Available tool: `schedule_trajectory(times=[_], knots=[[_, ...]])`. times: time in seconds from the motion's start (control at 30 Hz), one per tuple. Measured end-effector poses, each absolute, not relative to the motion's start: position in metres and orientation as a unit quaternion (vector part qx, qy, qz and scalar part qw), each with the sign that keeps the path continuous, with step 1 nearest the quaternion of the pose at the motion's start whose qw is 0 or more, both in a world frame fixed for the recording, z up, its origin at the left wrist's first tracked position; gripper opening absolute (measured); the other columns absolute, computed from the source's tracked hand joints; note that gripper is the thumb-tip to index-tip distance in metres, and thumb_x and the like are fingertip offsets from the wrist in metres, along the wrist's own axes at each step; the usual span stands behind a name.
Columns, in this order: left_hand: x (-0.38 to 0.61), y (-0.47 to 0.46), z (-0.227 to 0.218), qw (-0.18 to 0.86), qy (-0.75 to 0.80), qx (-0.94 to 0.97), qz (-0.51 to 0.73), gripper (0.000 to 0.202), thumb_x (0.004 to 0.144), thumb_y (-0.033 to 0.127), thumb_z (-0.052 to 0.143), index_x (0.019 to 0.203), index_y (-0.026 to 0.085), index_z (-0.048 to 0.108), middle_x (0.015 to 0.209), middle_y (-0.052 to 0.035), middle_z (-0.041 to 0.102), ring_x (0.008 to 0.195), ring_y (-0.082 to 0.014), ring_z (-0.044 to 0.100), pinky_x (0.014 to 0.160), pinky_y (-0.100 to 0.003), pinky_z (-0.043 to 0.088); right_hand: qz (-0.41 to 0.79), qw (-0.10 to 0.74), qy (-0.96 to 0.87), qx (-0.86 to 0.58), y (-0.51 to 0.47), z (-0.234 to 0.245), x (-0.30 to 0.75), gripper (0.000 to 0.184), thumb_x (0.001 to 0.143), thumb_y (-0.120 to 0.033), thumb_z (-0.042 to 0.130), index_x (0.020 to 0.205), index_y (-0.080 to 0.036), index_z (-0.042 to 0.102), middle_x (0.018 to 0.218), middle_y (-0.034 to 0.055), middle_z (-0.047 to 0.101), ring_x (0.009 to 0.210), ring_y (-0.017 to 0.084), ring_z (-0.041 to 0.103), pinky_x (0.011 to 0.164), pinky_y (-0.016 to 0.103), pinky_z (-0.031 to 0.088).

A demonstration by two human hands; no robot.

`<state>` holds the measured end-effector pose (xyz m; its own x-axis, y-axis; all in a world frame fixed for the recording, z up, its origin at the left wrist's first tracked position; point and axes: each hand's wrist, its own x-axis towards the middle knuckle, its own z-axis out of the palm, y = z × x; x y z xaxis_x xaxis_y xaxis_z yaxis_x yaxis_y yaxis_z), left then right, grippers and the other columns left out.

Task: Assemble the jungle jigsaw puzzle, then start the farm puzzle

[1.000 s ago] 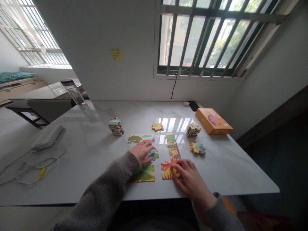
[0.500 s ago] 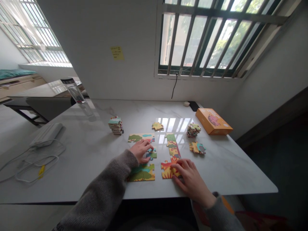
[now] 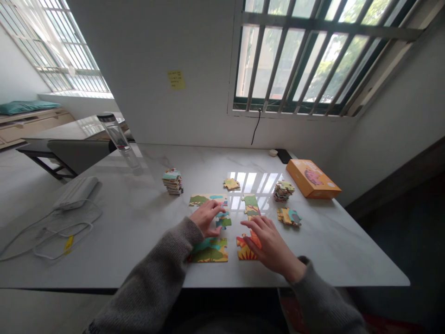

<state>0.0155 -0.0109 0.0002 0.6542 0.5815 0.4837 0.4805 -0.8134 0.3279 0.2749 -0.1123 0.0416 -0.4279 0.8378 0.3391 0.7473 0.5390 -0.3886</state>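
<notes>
Shifted up the table, our open right hand (image 3: 269, 243) spans orange jigsaw pieces (image 3: 247, 249); our curled left hand (image 3: 207, 218) rests on a teal piece (image 3: 223, 223), grip unclear.

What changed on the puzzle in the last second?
The right hand moved forward, toward the left hand, its fingers now spread over the middle strip of jigsaw pieces rather than pressing on the strip's orange lower end. No piece is clearly lifted. The left hand and the orange box stayed as they were, apart from a slight shift of the head view.
</notes>
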Motion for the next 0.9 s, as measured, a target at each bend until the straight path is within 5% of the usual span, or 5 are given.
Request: schedule_trajectory(times=[0.23, 0.43, 0.6, 0.73, 0.9], knots=[[0.02, -0.016, 0.012, 0.059, 0.292, 0.88, 0.371, 0.044, 0.068, 0.017, 0.069, 0.109, 0.021, 0.054, 0.11, -0.009, 0.059, 0.101, -0.0268, 0.058, 0.091, -0.044, 0.051, 0.311, 0.262, -0.796, -0.449, -0.046, 0.062, 0.259, 0.033, 0.097, -0.028, 0.05, 0.129, -0.02, 0.051, 0.083, 0.0017, 0.063, 0.072, 0.016, 0.057, 0.07, 0.032, 0.046], [0.023, -0.016, 0.011, 0.048, 0.283, 0.874, 0.392, 0.042, 0.07, 0.019, 0.07, 0.108, 0.021, 0.055, 0.11, -0.0095, 0.061, 0.101, -0.0272, 0.06, 0.091, -0.045, 0.052, 0.47, 0.329, -0.716, -0.397, -0.018, 0.037, 0.241, 0.034, 0.092, -0.037, 0.057, 0.121, -0.019, 0.054, 0.071, -0.0047, 0.052, 0.063, 0.012, 0.05, 0.059, 0.026, 0.042], [0.023, -0.018, 0.012, 0.033, 0.298, 0.869, 0.394, 0.035, 0.077, 0.02, 0.067, 0.11, 0.02, 0.057, 0.12, -0.0124, 0.059, 0.111, -0.0278, 0.059, 0.095, -0.045, 0.051, 0.513, 0.396, -0.654, -0.39, -0.022, 0.022, 0.238, 0.03, 0.086, -0.04, 0.065, 0.105, -0.02, 0.053, 0.071, -0.0049, 0.053, 0.059, 0.01, 0.048, 0.054, 0.024, 0.039], [0.021, -0.017, 0.015, 0.019, 0.347, 0.848, 0.4, 0.019, 0.086, 0.019, 0.06, 0.105, 0.021, 0.061, 0.106, -0.0082, 0.065, 0.101, -0.024, 0.062, 0.092, -0.042, 0.05, 0.531, 0.436, -0.601, -0.409, -0.024, 0.023, 0.241, 0.034, 0.082, -0.042, 0.069, 0.097, -0.023, 0.045, 0.071, -0.0057, 0.057, 0.057, 0.01, 0.05, 0.053, 0.024, 0.038], [0.02, -0.016, 0.015, 0.046, 0.344, 0.853, 0.389, 0.034, 0.083, 0.034, 0.069, 0.113, 0.02, 0.059, 0.108, -0.009, 0.063, 0.102, -0.0258, 0.06, 0.091, -0.041, 0.049, 0.515, 0.461, -0.598, -0.405, -0.026, 0.025, 0.239, 0.045, 0.083, -0.041, 0.067, 0.119, -0.022, 0.048, 0.067, -0.0074, 0.056, 0.059, 0.012, 0.054, 0.061, 0.028, 0.043]])
